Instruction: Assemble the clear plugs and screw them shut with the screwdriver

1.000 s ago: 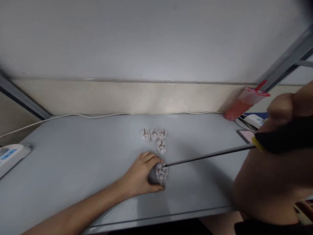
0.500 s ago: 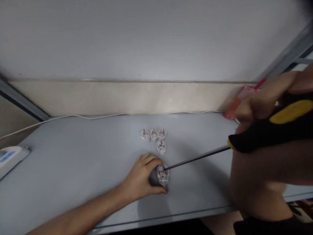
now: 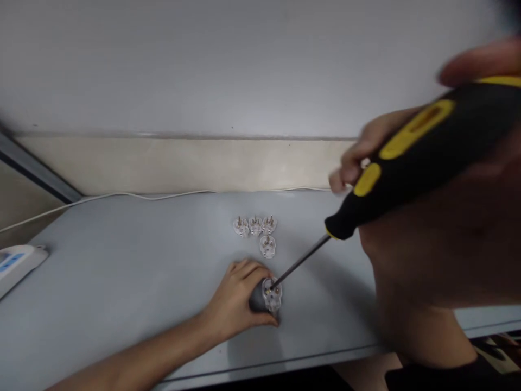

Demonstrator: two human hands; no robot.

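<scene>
My left hand (image 3: 236,296) is closed round a clear plastic plug (image 3: 272,295) and steadies it on the grey table (image 3: 122,260). My right hand (image 3: 439,217), large and close to the camera, grips the black and yellow handle of a screwdriver (image 3: 411,157). Its thin shaft slants down to the left, and the tip rests on the top of the plug. Several more clear plugs (image 3: 256,228) lie in a small cluster just beyond my left hand.
A white power strip (image 3: 16,263) lies at the table's left edge. A white cable (image 3: 142,195) runs along the back of the table below the wall. The table's front edge crosses the bottom of the view.
My right hand has risen and swung toward the camera, tilting the screwdriver steeper. The tip stays on the plug. The red drink cup and phone on the right are now hidden behind my hand.
</scene>
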